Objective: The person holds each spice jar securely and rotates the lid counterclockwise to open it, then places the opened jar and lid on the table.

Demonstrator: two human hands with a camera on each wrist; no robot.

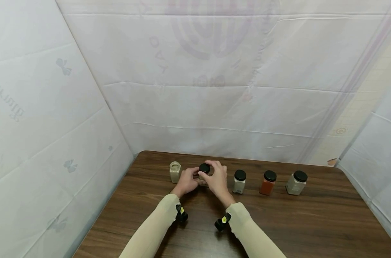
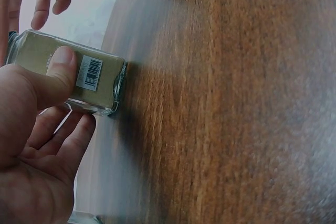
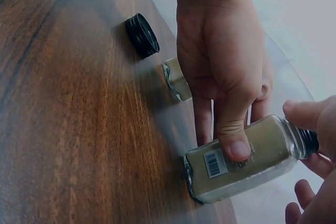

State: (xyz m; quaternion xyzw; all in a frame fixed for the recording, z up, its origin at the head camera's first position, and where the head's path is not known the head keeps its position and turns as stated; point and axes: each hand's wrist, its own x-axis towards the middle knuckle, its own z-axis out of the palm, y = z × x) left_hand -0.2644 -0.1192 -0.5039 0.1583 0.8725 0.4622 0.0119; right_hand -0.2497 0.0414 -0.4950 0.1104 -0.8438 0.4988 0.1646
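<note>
A square glass spice jar of greenish-tan powder, with a barcode label, is between my two hands. My left hand grips its body, the thumb across the front and the fingers behind. From the other side my right hand pinches the black lid between thumb and fingers. In the right wrist view the lid sits at the jar's neck, partly covered by the right fingers. Left of my left hand stands an uncapped jar of pale powder. A loose black lid lies on the table near it.
Right of my hands stand three capped jars in a row: one pale, one orange-red, one greyish. The brown wooden table meets white sheeting at the back and sides.
</note>
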